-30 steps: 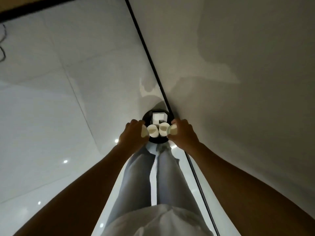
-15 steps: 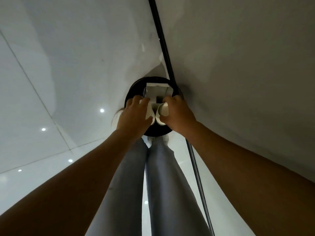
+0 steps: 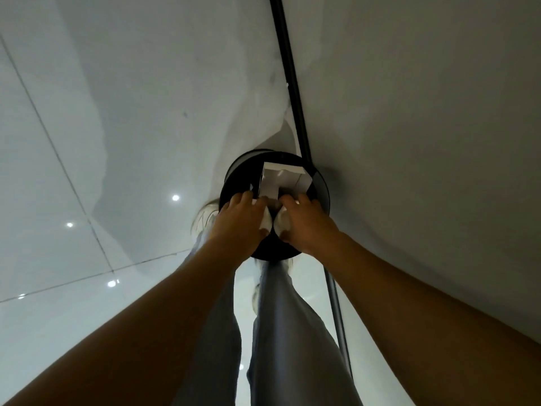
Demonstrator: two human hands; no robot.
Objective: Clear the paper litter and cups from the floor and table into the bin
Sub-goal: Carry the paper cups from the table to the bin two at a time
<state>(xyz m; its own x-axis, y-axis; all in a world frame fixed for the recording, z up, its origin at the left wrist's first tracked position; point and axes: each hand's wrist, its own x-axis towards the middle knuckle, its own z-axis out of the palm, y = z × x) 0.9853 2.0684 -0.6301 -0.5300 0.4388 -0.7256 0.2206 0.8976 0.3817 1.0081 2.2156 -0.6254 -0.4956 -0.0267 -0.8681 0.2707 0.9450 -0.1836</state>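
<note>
Paper cups (image 3: pixel 268 221), light and easily crushed, sit in your grip over the black bin (image 3: pixel 234 177) at frame centre: left hand (image 3: pixel 243 221) and right hand (image 3: pixel 307 222) each curl round them by the walls; hold gently.

Round black bin (image 3: pixel 231 183) on pale floor, white folded paper (image 3: pixel 278 178) inside, 2 white cups (image 3: pixel 276 222) over its mouth

glossy tiled floor (image 3: pixel 87 142), paper cups (image 3: pixel 282 224)

Glossy tiled floor (image 3: pixel 87 171); black baseboard strip (image 3: pixel 289 83); wall (image 3: pixel 424 98).
</note>
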